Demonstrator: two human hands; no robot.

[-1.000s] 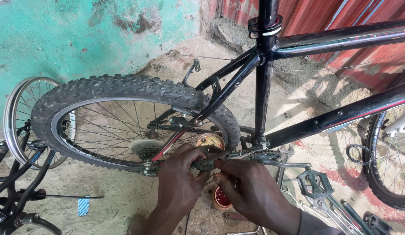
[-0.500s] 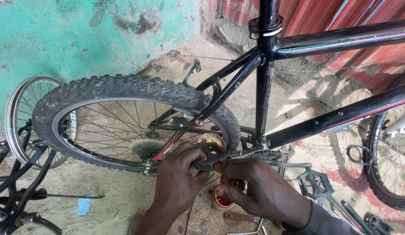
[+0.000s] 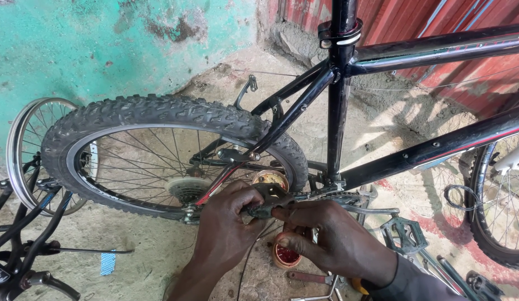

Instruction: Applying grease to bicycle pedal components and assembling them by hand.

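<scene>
A black bicycle frame stands over the floor with its knobby rear wheel at centre left. My left hand and my right hand meet just below the chainstay, beside the rear sprockets. Both pinch a small dark metal part near the chain. My right thumb presses on the part from the right and my left fingers wrap its other end. Under my hands sits a small round red tin.
A bare spoked rim leans on the turquoise wall at left. Dark bicycle parts lie at lower left. A pedal and crank are at lower right, pliers lie on the floor, and another wheel stands at the right edge.
My right hand has turned a little and shifted its grip on the small part. The view has drifted slightly; the bicycle has not moved.
</scene>
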